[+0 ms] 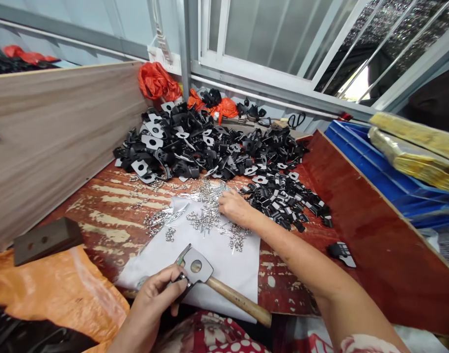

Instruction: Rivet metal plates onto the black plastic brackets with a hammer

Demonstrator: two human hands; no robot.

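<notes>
My left hand (158,299) is closed around a small black clip with a flat grey plate (204,264) that has a round hole in it. Under this piece, on a white sheet (242,279), lies a tool with a wooden handle (242,301); its head is hidden. My right hand (233,208) is reaching into loose metal pins (205,213) at the sheet's far edge. Its fingers are pinched together, and whatever is between them is hidden. Just beyond the pins is a large heap of black clips with grey plates (195,147).
Smaller black clips (286,201) lie to the right. A wooden board (62,142) walls the left, a red board (375,215) the right. A blue crate (364,171) holds yellow packages (419,152). A dark block (49,240) sits by an orange sheet (69,294).
</notes>
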